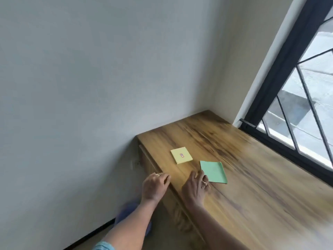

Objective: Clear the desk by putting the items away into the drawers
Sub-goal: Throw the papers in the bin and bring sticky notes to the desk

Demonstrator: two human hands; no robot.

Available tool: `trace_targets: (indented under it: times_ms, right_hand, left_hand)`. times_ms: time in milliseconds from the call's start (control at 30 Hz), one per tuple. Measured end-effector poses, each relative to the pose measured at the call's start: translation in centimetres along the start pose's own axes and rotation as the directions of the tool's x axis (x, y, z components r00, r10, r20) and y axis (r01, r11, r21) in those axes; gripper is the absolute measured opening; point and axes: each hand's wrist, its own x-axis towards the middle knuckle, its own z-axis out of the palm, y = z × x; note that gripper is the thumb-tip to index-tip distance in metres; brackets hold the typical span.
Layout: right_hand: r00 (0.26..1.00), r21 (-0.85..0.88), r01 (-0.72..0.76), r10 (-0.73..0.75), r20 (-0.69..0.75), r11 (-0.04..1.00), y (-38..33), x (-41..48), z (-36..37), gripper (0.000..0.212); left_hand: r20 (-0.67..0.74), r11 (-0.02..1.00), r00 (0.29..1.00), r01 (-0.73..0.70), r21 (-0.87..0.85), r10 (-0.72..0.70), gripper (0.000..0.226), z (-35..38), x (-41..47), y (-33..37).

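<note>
**Two pads left on the table, both hands placed at its near edge**

The yellow pad [181, 155] and the green pad [213, 171] are seen lying flat on the table [252, 181], just apart from each other and close to the edge above the front face [180, 213]. That is judged a handy spot for a short drop into a drawer. The left hand [155, 184] is set at that edge with fingers curled over it, near a long handle rail [146, 157], likely so a drawer can be pulled. Whether anything is gripped cannot be told through the blur. The right hand [195, 184] is laid knuckles-up on the table, fingers bent at the green pad's near corner, as if that one is to be taken first. A pinch cannot be confirmed. The hands are held apart, forearms stretched forward, and no drawer is seen open.
</note>
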Motion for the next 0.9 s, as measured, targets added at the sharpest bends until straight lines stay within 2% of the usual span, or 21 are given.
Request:
trace_targets:
  times_ms: [67, 167, 267, 333, 467, 533, 600, 700, 733, 833, 900]
  right_hand:
    - [0.987, -0.031, 0.154, -0.152, 0.054, 0.988, -0.7, -2.9, 1.1, 0.045]
    - [0.942, -0.074, 0.329, -0.322, 0.093, 0.941, -1.3, -7.7, 3.0, 0.043]
    - [0.890, -0.092, 0.447, -0.432, 0.148, 0.890, -2.3, -13.6, 5.5, 0.034]
    - [0.841, -0.108, 0.523, -0.493, 0.222, 0.845, -3.0, -17.6, 7.3, 0.031]
    - [0.665, -0.122, 0.719, -0.625, 0.408, 0.685, -5.0, -26.3, 10.8, 0.037]
    - [0.592, -0.113, 0.776, -0.654, 0.471, 0.620, -6.0, -31.0, 12.1, 0.036]
    - [0.486, -0.072, 0.843, -0.697, 0.527, 0.533, -6.3, -36.3, 13.7, 0.032]
    - [0.312, -0.020, 0.927, -0.741, 0.594, 0.375, -6.0, -44.8, 16.2, 0.030]
    - [0.276, -0.004, 0.938, -0.741, 0.612, 0.346, -5.7, -47.0, 16.7, 0.030]
    - [0.129, 0.067, 0.970, -0.733, 0.668, 0.232, -4.4, -55.4, 19.3, 0.029]
    - [0.080, 0.072, 0.980, -0.704, 0.706, 0.183, -3.6, -60.5, 20.7, 0.030]
  left_hand:
    - [-0.034, 0.996, 0.995, 0.094, 0.002, -0.094, 0.021, -1.3, -3.6, -0.4]
    - [0.001, 0.962, 0.965, 0.262, 0.077, -0.263, 0.026, -3.7, -9.9, -0.5]
    - [-0.008, 0.879, 0.890, 0.453, 0.147, -0.456, 0.033, -6.1, -17.5, -1.6]
    - [0.048, 0.807, 0.808, 0.581, 0.105, -0.588, 0.037, -7.5, -22.4, -2.3]
    - [0.058, 0.519, 0.516, 0.853, 0.059, -0.855, 0.034, -10.6, -32.6, -3.8]
    - [0.119, 0.385, 0.377, 0.921, 0.052, -0.918, 0.039, -11.6, -37.9, -4.3]
    - [0.095, 0.241, 0.236, 0.969, 0.046, -0.967, 0.042, -12.9, -44.0, -4.5]
    - [0.060, 0.022, 0.019, 0.999, 0.046, -0.998, 0.043, -15.1, -53.4, -3.5]
    - [0.057, -0.037, -0.039, 0.998, 0.043, -0.998, 0.043, -15.8, -56.0, -2.9]
    - [0.073, -0.274, -0.271, 0.961, -0.030, -0.960, 0.043, -18.0, -65.8, -0.7]
    - [0.089, -0.421, -0.414, 0.902, -0.092, -0.906, 0.044, -19.2, -71.7, 0.9]
